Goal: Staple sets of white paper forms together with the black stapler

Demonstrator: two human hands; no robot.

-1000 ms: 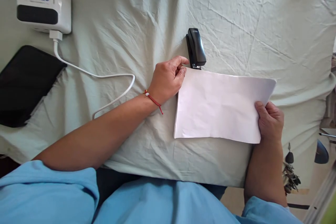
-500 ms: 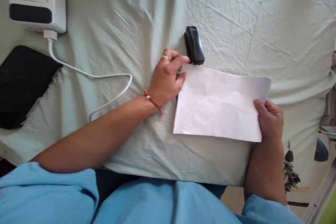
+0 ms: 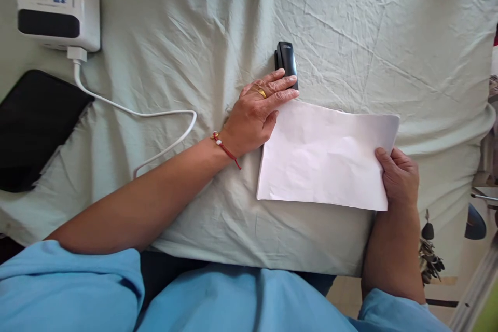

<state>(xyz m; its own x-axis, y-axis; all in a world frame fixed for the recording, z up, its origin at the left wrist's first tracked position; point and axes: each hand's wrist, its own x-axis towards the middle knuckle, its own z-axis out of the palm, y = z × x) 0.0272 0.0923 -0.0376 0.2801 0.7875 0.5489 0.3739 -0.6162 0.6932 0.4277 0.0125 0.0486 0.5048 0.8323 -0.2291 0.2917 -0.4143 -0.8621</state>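
Tabletop [image 3: 225,225], cloth-covered, bearing paper [image 3: 327,161].
Paper: white, before the person, right of centre, its far left corner hidden from view. Box [image 3: 73,2]: white, far left, a white cable [image 3: 151,113] plugged into its near side. Left hand [image 3: 252,114]: fingers straight, slightly spread, laid across the near end of the stapler [image 3: 288,59]; thumb by the paper. Right hand [image 3: 400,174]: pinching the paper's right edge, thumb on top, other fingers partly out of sight. Stapler: black, at the paper's far left corner; any overlap hidden. Ring [image 3: 262,93]: yellow, on the left hand.
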